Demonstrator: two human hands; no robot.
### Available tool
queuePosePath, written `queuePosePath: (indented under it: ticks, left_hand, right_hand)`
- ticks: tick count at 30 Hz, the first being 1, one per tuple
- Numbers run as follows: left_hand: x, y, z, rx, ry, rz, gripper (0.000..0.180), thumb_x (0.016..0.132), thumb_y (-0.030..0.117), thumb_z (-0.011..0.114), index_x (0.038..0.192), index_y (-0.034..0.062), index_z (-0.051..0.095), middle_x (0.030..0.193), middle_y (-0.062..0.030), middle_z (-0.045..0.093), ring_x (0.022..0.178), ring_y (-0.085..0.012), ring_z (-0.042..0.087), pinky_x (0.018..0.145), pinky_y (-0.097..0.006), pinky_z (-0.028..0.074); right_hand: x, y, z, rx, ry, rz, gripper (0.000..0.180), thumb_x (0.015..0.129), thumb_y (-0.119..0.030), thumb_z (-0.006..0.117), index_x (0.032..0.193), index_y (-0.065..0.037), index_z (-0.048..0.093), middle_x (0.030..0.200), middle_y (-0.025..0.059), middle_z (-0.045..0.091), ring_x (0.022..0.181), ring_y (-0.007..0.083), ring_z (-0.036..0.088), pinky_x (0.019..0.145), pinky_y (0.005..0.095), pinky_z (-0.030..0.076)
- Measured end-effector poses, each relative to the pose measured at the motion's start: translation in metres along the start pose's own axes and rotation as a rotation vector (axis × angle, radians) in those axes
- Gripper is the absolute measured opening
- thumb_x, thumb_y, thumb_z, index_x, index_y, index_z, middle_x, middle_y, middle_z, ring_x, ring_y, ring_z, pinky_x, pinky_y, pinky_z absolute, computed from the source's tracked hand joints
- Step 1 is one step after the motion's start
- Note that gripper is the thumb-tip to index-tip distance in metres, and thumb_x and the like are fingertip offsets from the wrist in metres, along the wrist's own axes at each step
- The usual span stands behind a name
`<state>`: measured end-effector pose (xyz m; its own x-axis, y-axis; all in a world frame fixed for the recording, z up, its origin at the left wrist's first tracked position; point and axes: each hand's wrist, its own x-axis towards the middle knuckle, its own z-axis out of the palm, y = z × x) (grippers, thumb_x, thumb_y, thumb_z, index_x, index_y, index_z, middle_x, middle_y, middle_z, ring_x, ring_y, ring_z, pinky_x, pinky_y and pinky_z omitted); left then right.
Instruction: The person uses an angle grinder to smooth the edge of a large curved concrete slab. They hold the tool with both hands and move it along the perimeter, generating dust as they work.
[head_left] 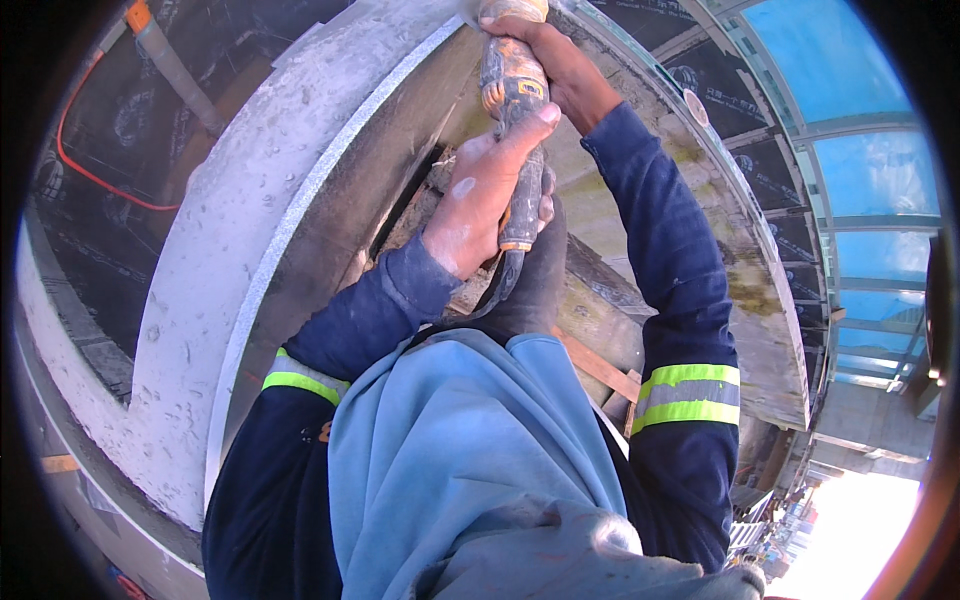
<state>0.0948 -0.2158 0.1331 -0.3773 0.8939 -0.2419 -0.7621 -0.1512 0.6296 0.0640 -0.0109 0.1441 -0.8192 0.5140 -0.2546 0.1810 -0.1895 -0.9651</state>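
Note:
Both of my hands are on a dusty orange and grey corded power tool (515, 75), long and slim-bodied, pointing away from me. My left hand (475, 195) is closed around its rear handle, thumb laid along the top. Farther up, my right hand (565, 60) wraps its fingers around the front part, near the upper edge of the picture. The tool's working end is cut off there, so its exact kind does not show. From the handle's end a dark cord (508, 275) runs back toward my body. Pale dust coats my left hand.
A curved pale concrete ledge (225, 215) sweeps along my left. On the right stands a curved, stained panel (700, 230); wooden pieces (600, 368) lie below. An orange hose (90, 170) and a grey post (175, 70) are at far left. Blue-covered framing (860, 150) rises at right.

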Motion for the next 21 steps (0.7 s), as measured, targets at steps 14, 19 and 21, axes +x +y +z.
queuePosePath:
  ticks: [14,19,21]
  left_hand:
    - [-0.005,0.001,0.000,-0.010,-0.023,-0.037,0.045,0.091,0.046,0.078,0.103,0.0074,0.059,0.070,-0.0056,0.060,0.052,-0.0134,0.058,0.049,-0.028,0.051]
    - [-0.002,0.002,-0.002,-0.001,0.010,-0.031,0.047,0.093,0.047,0.075,0.103,0.0041,0.059,0.071,-0.0055,0.059,0.052,-0.0138,0.059,0.048,-0.028,0.050]
    - [-0.007,0.000,-0.001,0.006,0.010,-0.030,0.048,0.094,0.048,0.073,0.102,0.0026,0.059,0.072,-0.0055,0.059,0.052,-0.0137,0.059,0.047,-0.028,0.049]
  right_hand:
    - [0.000,0.002,-0.004,-0.008,-0.048,0.005,0.032,0.089,-0.019,0.078,0.107,0.002,0.061,0.083,0.0120,0.068,0.064,0.0221,0.072,0.060,0.0388,0.065]
    - [0.001,-0.001,-0.001,-0.012,-0.028,0.087,0.028,0.091,-0.023,0.077,0.102,-0.002,0.063,0.078,0.0083,0.070,0.058,0.0194,0.070,0.056,0.0369,0.064]
    - [-0.007,0.003,0.003,0.008,-0.011,0.045,0.029,0.091,-0.024,0.077,0.103,-0.002,0.063,0.079,0.0085,0.070,0.059,0.0196,0.071,0.057,0.0370,0.064]
